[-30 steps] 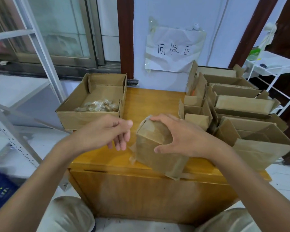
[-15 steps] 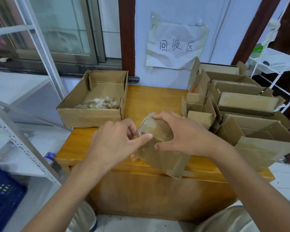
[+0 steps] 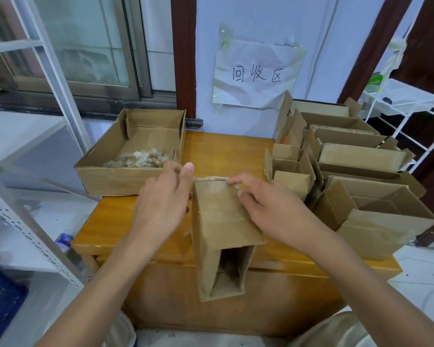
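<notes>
The left hand (image 3: 164,204) now pinches the end of a clear tape strip (image 3: 211,179) between thumb and fingers and draws it leftward off the far top edge of a cardboard box (image 3: 221,221). A second ago this hand hovers apart from the box, and half a second ago its fingertips are only reaching the taped corner, so the peel looks freshly begun. The right hand (image 3: 268,209) grasps the box from the right, forefinger along the far edge beside the tape and thumb on the top face. Compared with the earlier views, the box is turned. Its open end faces the viewer and overhangs the near edge of the wooden table (image 3: 223,151). To the left stands a shallow carton (image 3: 105,181) holding crumpled tape scraps (image 3: 138,159), likely where this strip goes. To the right are stacked opened boxes (image 3: 361,156). A handwritten paper sign (image 3: 257,73) hangs on the wall behind.
</notes>
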The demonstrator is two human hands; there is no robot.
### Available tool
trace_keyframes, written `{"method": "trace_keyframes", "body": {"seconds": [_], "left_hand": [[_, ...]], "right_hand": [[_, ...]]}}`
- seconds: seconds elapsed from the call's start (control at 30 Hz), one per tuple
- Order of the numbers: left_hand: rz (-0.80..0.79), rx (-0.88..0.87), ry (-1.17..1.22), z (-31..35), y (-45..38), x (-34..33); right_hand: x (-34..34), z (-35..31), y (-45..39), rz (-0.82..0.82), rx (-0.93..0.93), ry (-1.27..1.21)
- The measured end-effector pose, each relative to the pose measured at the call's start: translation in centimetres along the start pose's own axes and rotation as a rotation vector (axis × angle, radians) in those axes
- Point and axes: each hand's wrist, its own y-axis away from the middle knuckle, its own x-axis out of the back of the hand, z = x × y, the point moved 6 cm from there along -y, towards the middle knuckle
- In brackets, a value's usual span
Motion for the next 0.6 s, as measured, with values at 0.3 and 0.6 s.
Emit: {"method": "trace_keyframes", "body": {"seconds": [0.3, 0.6], "left_hand": [[-0.463, -0.004, -0.588, 4.0, 3.6, -0.5], [-0.664, -0.021, -0.213, 1.7, 2.3, 0.2]], "right_hand": [[-0.6, -2.0, 0.8, -0.052, 0.140, 0.203], [3.5, -0.3, -0.6, -0.059, 0.320, 0.489]]}}
